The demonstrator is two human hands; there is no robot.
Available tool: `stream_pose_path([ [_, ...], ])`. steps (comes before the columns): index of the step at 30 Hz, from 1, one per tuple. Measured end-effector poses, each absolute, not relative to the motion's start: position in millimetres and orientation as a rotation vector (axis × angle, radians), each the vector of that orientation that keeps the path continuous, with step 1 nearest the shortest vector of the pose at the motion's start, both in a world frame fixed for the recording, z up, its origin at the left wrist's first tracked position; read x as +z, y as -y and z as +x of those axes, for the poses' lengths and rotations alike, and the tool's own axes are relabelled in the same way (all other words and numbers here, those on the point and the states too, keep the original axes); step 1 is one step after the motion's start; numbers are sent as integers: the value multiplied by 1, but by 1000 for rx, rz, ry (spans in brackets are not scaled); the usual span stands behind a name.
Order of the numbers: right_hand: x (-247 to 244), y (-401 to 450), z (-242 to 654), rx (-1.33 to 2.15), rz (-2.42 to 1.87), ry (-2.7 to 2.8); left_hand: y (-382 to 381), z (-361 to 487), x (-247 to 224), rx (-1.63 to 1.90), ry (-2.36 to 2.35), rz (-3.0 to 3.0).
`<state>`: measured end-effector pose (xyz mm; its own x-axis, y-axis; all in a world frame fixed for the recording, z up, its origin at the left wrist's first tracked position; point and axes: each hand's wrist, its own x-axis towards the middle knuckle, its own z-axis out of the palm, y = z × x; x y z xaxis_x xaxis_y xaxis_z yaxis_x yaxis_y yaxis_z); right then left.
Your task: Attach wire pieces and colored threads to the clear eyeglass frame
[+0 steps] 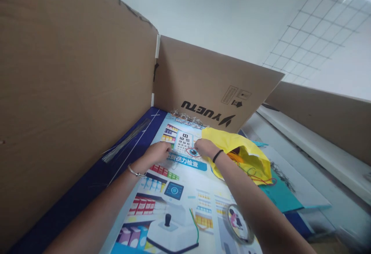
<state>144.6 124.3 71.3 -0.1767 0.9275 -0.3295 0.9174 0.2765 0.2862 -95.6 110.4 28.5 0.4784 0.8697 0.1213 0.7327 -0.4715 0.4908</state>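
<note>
My left hand (159,152), with a silver bracelet at the wrist, is closed over the printed poster (182,184). Thin clear strands show just below its fingers; what the fingertips pinch is too small to make out. My right hand (205,147), a black band on its wrist, is closed near the printed eye chart, by the left edge of a yellow bag (232,144). Whatever its fingers hold is hidden. Orange and red cords spill from the bag's opening. A green and yellow cord (194,225) lies on the poster, left of a round clear roll (238,224).
Cardboard walls (72,76) rise on the left and at the back (208,76). A bundle of thin strands (126,142) lies on the dark blue surface at left. Crumpled clear pieces (188,118) lie at the poster's far edge. A teal sheet (282,192) with dark wires is at right.
</note>
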Motion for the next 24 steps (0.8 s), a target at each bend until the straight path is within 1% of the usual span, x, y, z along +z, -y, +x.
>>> stream_pose_path([
  [11, 55, -120, 153, 15, 1600, -2066, -123, -102, 18, 596, -1125, 2141],
  [17, 56, -104, 146, -25, 1572, -2151, -121, -108, 26, 573, -1030, 2074],
  [24, 63, -65, 130, -69, 1471, -2330, -114, -112, 39, 505, -885, 2066],
])
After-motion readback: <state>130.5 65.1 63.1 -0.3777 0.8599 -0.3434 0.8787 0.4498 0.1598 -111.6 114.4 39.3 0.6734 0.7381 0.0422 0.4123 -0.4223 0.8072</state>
